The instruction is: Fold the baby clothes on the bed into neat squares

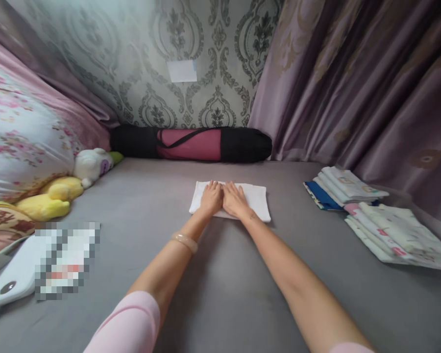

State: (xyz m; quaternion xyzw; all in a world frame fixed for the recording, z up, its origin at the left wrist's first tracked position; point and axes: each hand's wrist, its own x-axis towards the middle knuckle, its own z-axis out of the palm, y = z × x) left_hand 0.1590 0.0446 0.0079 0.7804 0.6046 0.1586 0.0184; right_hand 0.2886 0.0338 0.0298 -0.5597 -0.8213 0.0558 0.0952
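A white folded cloth (257,202) lies flat on the grey bed sheet (220,294), straight ahead of me. My left hand (211,197) rests palm down on its left half, fingers stretched out. Beside it, my right hand (235,198) presses flat on the middle of the cloth, also with fingers extended. The two hands almost touch at the thumbs. Both arms reach forward, and a pale bangle (184,242) circles the left forearm. The part of the cloth under my palms is hidden.
Folded cloths (353,186) and a patterned folded stack (400,233) lie at right. A black and pink roll bag (189,144) runs along the wall. Plush toys (46,201), a floral pillow (25,132) and a white device (14,279) are at left.
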